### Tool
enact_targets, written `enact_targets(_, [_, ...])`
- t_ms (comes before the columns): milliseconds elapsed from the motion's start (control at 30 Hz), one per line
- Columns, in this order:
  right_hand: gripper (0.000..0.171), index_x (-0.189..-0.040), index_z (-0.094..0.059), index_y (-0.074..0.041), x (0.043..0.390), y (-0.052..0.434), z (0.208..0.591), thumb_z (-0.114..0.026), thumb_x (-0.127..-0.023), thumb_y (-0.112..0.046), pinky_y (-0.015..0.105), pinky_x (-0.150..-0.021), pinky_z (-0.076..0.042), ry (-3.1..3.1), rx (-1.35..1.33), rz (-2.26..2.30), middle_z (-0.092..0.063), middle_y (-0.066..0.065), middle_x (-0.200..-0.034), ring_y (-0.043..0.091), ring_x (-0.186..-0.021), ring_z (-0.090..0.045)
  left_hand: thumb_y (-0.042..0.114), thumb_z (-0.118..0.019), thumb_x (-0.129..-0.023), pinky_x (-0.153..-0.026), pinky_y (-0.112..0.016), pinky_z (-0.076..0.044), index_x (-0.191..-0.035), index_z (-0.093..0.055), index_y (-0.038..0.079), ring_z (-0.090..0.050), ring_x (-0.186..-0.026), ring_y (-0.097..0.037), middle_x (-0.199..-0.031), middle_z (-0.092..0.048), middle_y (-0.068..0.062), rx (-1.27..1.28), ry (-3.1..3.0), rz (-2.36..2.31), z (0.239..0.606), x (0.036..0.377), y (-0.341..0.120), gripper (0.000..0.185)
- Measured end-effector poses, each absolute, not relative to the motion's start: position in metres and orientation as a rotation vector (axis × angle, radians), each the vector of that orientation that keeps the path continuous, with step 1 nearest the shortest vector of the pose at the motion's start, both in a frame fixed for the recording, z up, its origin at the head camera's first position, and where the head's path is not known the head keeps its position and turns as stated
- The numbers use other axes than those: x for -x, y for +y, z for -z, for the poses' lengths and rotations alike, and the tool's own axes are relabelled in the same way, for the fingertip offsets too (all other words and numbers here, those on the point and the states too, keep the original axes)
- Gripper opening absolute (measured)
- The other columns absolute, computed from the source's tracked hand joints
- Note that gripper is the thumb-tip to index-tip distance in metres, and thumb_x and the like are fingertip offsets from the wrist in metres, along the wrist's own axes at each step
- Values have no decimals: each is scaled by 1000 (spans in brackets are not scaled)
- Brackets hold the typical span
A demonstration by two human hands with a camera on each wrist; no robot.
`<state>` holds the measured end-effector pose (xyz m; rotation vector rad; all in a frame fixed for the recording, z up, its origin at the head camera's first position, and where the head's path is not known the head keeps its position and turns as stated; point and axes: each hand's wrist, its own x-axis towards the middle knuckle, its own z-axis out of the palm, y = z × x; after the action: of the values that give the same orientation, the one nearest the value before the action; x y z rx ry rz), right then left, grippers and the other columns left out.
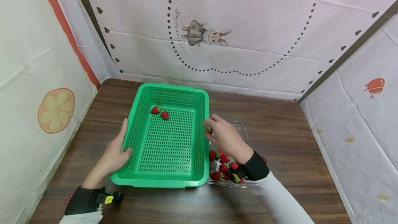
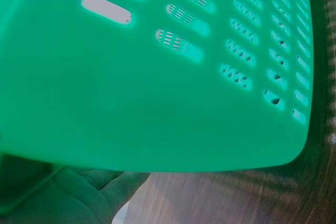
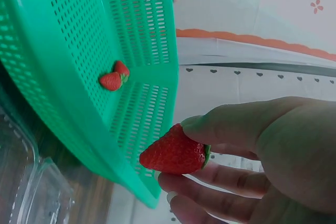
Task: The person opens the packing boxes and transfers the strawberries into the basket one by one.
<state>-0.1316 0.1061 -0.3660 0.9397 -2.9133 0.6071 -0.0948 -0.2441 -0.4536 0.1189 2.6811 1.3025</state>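
A green slotted plastic basket sits on the table, two red strawberries lying together toward its far left corner. My left hand holds the basket's left side, thumb over the rim and fingers along the outer wall. Over the right rim, my right hand pinches a strawberry between thumb and fingers near its leafy end. Beneath and beside that hand is a clear plastic box, with several strawberries in its near part. My right wrist and forearm hide some of the box.
The brown wooden table extends around the basket and box. White printed cloth hangs behind it, with more cloth at the left and right sides. A dark band with a small camera is strapped to my left wrist.
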Motion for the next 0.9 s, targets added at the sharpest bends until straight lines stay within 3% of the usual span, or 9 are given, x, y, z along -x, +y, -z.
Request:
enact_targets(233, [24,-118,-62,-7,140,94,369,-59,-95,-10,28,-84,-47,-2915,-992,-616,-59,9,-119,18,-98,-59,-7,-47,-89,-90,-57,-40,-151,22,29,-30,-135,-54,-159,-7,-29,-111,2681,-1300,454,95,-244,99])
enact_targets(467, [21,-113,-66,-8,156,77,376,-63,-93,-12,28,-75,-49,-2950,-1044,-645,-61,8,-109,18,-89,-61,-7,-48,-89,-91,-58,-39,-151,22,29,-28,-136,-53,-160,-4,-28,-111,2681,-1301,453,94,-244,99])
enact_targets(900, [25,-119,-64,-8,177,31,393,-60,-95,-14,28,-78,-48,-3024,-1155,-541,-61,9,-113,19,-95,-59,-7,-46,-89,-95,-61,-36,-150,22,30,-25,-138,-52,-161,-2,-25,-101,2661,-1334,455,95,-245,99])
